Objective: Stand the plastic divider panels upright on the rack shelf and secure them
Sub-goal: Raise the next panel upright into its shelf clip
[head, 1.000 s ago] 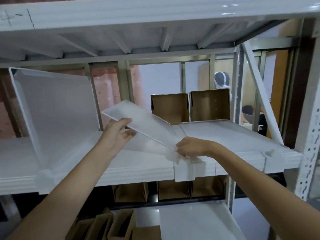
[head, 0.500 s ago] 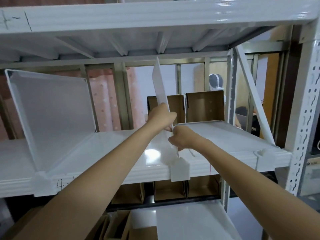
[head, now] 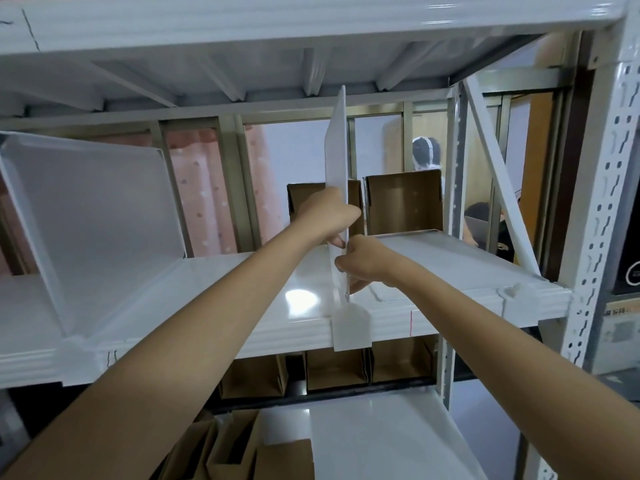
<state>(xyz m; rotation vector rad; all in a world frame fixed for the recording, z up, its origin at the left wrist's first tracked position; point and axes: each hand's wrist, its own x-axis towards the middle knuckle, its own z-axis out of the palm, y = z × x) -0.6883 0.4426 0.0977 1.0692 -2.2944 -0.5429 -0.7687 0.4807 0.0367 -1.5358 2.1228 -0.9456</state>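
Glossy metal shelf (head: 214, 289), translucent plastic divider (head: 336, 150)

The divider panel (head: 336, 150) held on edge is translucent white, as are the leaning panel (head: 93, 216) at the left and the flat panel (head: 450, 258) at the right; the rack shelf (head: 207, 320) and its perforated upright (head: 602, 209) are glossy white, the shelf edge bearing a thin red mark (head: 411, 321) and black pen marks (head: 110, 358). The cardboard boxes (head: 403, 206) behind are plain brown; the curtain (head: 204, 188) beyond is pale pink with small white dots.
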